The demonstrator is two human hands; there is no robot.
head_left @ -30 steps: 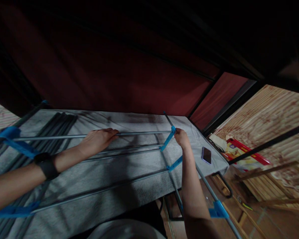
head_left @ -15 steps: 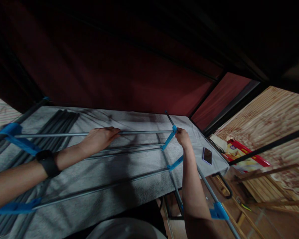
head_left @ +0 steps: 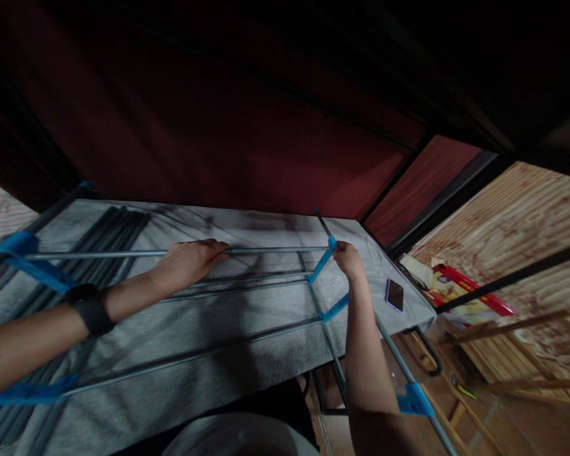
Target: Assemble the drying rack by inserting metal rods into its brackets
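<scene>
A frame of grey metal rods [head_left: 266,251] joined by blue plastic connectors lies over a table covered with grey cloth [head_left: 247,316]. My left hand [head_left: 187,261] rests on the top horizontal rod, fingers curled over it. At the frame's right end my right hand [head_left: 349,258] pinches the blue connector [head_left: 323,259]. A black band sits on my left wrist [head_left: 89,308].
A bundle of dark rods [head_left: 109,237] lies at the table's left. A phone [head_left: 394,294] lies near the right edge. Beyond that edge are a red-and-yellow box [head_left: 460,292] and wooden slats [head_left: 508,354] on the floor. A dark red wall stands behind.
The view shifted slightly; the hands and the rod frame keep nearly the same places and grips.
</scene>
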